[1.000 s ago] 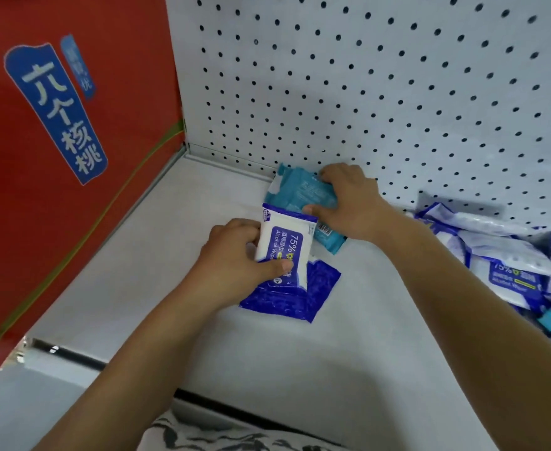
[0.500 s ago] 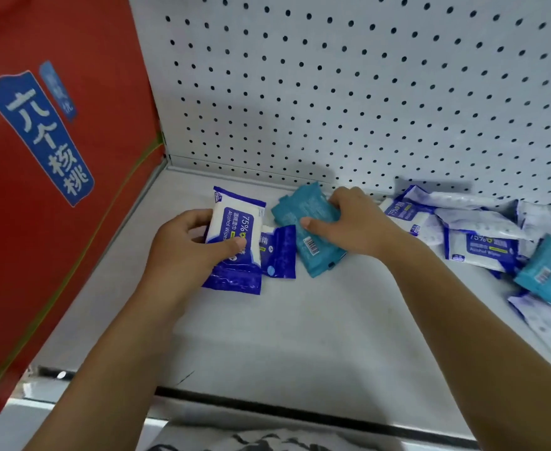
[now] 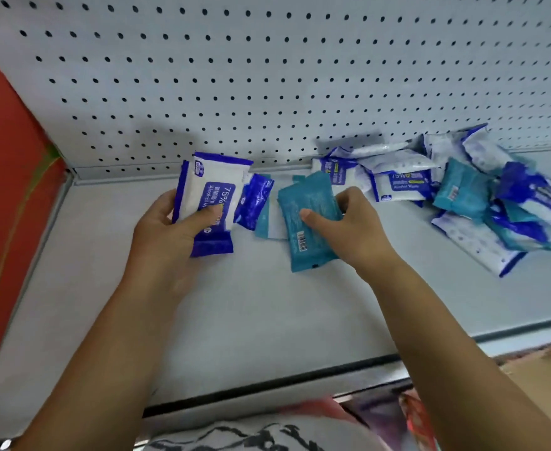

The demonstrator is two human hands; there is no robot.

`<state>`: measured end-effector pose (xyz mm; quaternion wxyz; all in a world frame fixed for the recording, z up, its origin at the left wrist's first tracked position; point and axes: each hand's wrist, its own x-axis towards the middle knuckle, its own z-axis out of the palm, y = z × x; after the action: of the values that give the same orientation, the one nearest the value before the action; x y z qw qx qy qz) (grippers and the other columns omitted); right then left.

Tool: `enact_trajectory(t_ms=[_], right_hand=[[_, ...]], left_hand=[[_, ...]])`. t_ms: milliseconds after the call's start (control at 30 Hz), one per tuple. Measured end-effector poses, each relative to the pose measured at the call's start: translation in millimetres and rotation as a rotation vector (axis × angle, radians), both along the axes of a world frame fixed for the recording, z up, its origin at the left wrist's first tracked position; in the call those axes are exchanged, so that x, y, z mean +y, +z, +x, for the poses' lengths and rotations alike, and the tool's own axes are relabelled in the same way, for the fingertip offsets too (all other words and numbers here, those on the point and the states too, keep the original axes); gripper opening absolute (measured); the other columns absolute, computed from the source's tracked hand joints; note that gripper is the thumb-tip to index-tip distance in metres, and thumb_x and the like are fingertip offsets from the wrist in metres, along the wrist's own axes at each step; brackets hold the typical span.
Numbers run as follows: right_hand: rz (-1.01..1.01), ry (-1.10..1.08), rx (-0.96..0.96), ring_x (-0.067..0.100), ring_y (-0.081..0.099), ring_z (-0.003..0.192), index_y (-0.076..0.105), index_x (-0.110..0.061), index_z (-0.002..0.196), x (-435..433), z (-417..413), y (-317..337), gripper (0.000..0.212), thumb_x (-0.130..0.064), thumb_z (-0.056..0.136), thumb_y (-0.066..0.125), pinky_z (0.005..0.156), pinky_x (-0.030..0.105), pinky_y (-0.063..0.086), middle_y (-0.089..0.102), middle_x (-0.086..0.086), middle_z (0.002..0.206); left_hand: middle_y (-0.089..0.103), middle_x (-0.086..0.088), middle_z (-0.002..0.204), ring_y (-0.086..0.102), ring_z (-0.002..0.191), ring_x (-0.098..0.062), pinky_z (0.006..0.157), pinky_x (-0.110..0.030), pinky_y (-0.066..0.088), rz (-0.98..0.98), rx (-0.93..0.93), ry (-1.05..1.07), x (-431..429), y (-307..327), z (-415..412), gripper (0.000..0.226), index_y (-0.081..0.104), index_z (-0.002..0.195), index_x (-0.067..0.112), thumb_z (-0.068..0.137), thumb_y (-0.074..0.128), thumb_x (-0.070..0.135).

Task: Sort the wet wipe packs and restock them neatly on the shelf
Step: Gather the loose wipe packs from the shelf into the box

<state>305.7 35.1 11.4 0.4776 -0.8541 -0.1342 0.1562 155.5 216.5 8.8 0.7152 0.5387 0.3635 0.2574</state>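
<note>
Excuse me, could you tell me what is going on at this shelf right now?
A person is sorting wipe packs on a white shelf. The left grip holds a blue-and-white pack close to the pegboard. The right grip holds a teal pack beside it. A jumbled pile of both kinds lies further right, not yet sorted.

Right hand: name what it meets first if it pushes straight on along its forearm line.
The right hand grips a teal pack; past it, probably the pegboard back wall, though depth is unclear.
</note>
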Motion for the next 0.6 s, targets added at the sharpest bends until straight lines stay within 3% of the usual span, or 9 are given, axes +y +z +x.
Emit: enact_trajectory(t_ms=[200, 300, 400, 533, 600], right_hand=[[0.235, -0.099, 0.194, 0.011, 0.07, 0.089, 0.052, -0.021, 0.121, -20, 6, 12, 0.043, -0.036, 0.087, 0.075, 0.065, 0.026, 0.061, 0.065, -0.007, 0.105], [0.278, -0.054, 0.218, 0.015, 0.072, 0.09, 0.06, -0.014, 0.121, -10, 15, 21, 0.032, -0.029, 0.094, 0.069, 0.067, 0.03, 0.063, 0.071, 0.001, 0.109], [0.19, 0.007, 0.219, 0.018, 0.068, 0.098, 0.055, -0.013, 0.122, 18, 23, 19, 0.033, -0.028, 0.095, 0.066, 0.073, 0.031, 0.061, 0.066, 0.002, 0.114], [-0.144, 0.095, 0.052, 0.034, 0.054, 0.118, 0.038, -0.009, 0.133, 58, 27, 6, 0.057, -0.034, 0.089, 0.064, 0.098, 0.049, 0.05, 0.054, 0.012, 0.127], [-0.185, 0.138, 0.043, 0.034, 0.054, 0.118, 0.033, -0.004, 0.14, 71, 26, 8, 0.066, -0.027, 0.088, 0.067, 0.098, 0.05, 0.051, 0.052, 0.015, 0.129]], left_hand=[[0.072, 0.002, 0.12, 0.076, 0.1, -0.016, 0.079, -0.04, 0.063, -0.054, -0.038, 0.13, -8, -3, 13, 0.066, 0.046, 0.128, 0.03, 0.079, 0.087, 0.011], [0.075, -0.002, 0.115, 0.077, 0.094, -0.014, 0.072, -0.031, 0.062, -0.089, -0.013, 0.165, -12, -1, 9, 0.052, 0.059, 0.128, 0.018, 0.083, 0.085, 0.016], [0.079, 0.0, 0.103, 0.077, 0.089, -0.013, 0.069, -0.028, 0.061, -0.113, -0.027, 0.198, -15, 2, 3, 0.02, 0.071, 0.113, 0.018, 0.093, 0.074, 0.015], [0.079, 0.001, 0.107, 0.077, 0.095, -0.018, 0.08, -0.037, 0.062, -0.116, -0.053, 0.243, -24, 10, -3, 0.02, 0.069, 0.118, 0.019, 0.099, 0.068, 0.018], [0.078, 0.001, 0.109, 0.076, 0.096, -0.018, 0.081, -0.037, 0.062, -0.112, -0.051, 0.258, -27, 14, -7, 0.023, 0.068, 0.122, 0.02, 0.099, 0.068, 0.02]])
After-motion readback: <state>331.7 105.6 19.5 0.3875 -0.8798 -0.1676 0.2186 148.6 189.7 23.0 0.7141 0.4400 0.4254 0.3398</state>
